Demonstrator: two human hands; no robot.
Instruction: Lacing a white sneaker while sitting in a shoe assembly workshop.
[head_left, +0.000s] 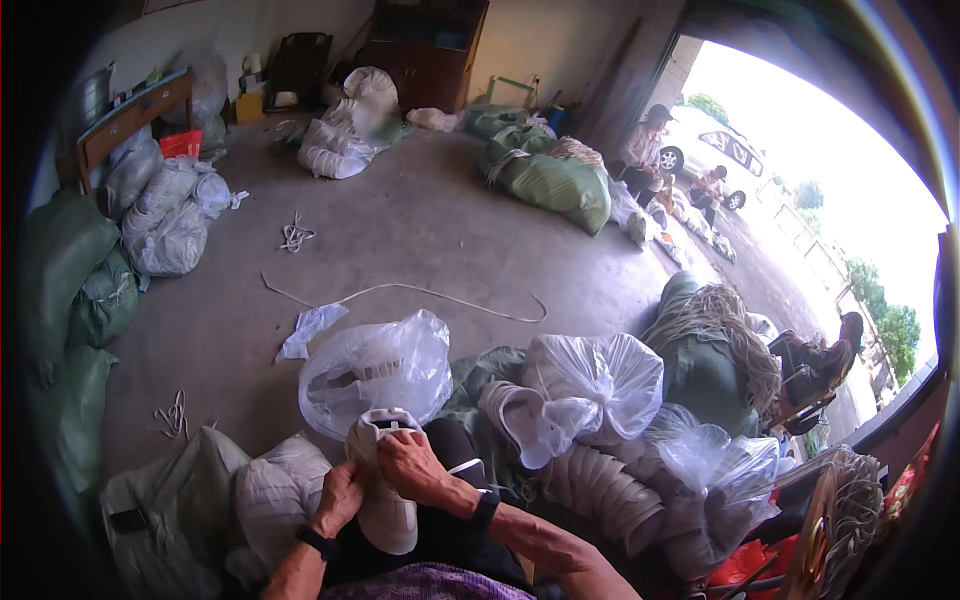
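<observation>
1 white shoe (pixel 385 480), on lap: left hand (pixel 340 497) clamps its side; right hand (pixel 415 465) pinches tongue, steadying.

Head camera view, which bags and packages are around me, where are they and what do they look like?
Clear plastic bag: on the floor just beyond both hands, puffy, partly open.
Knotted clear bags: right of it, stuffed with white pieces.
Green sacks: stacked along the left edge, bulging.
Green sack: far centre-right, lying on the floor.
White-filled bags: far left, by the wooden desk.
No signs or screens.
</observation>
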